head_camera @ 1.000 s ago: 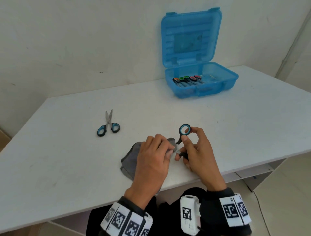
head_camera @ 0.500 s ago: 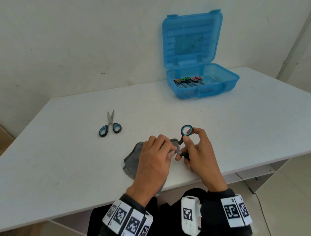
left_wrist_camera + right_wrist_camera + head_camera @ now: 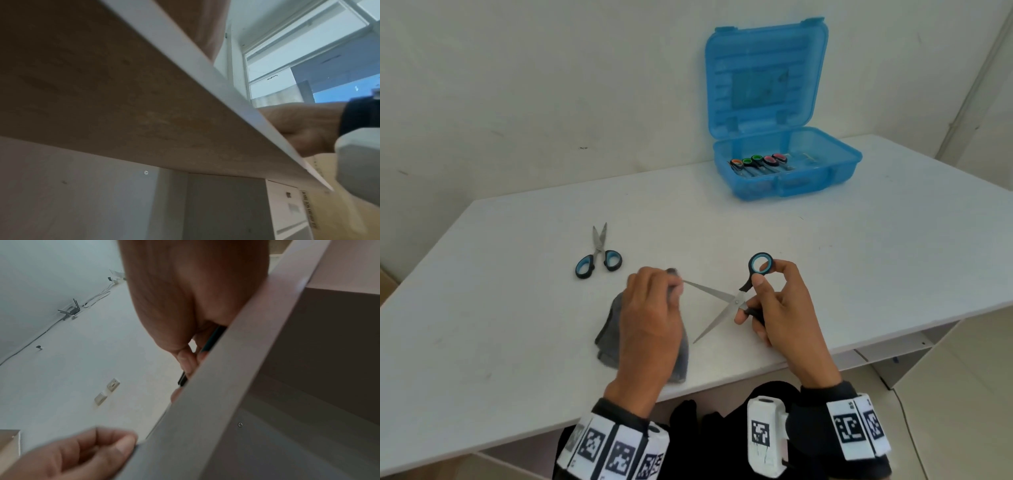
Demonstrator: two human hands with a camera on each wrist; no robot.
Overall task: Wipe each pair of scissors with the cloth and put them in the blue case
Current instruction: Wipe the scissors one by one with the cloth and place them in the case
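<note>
Scissors [image 3: 736, 301] w/ blue-and-black handles sit open in an X near the front edge of the white table [image 3: 859, 260], held up by the right hand [image 3: 780, 308]: fingers and thumb are curled round the handles, one ring sticking up above the fingertips, the other mostly hidden in the palm. One blade runs left to the left hand [image 3: 650, 318], which pinches the grey cloth [image 3: 613, 332] round that blade's tip; rest of the cloth lies bunched on the table under and left of that hand. Other blade points down-left toward the table edge, bare.

2nd pair of scissors [image 3: 599, 253], also blue-handled, lies flat on the table to the left, blades nearly together and pointing away from the person, well apart from both hands.

Blue case [image 3: 787, 171] stands open at the far right of the table near the wall, lid upright. Inside, along the left part, a row of scissor handles w/ orange, green and pink/red inserts.

Wrist views mostly show the table's underside and edge; right wrist view catches a bit of dark handle between the right fingers [image 3: 185, 360].
</note>
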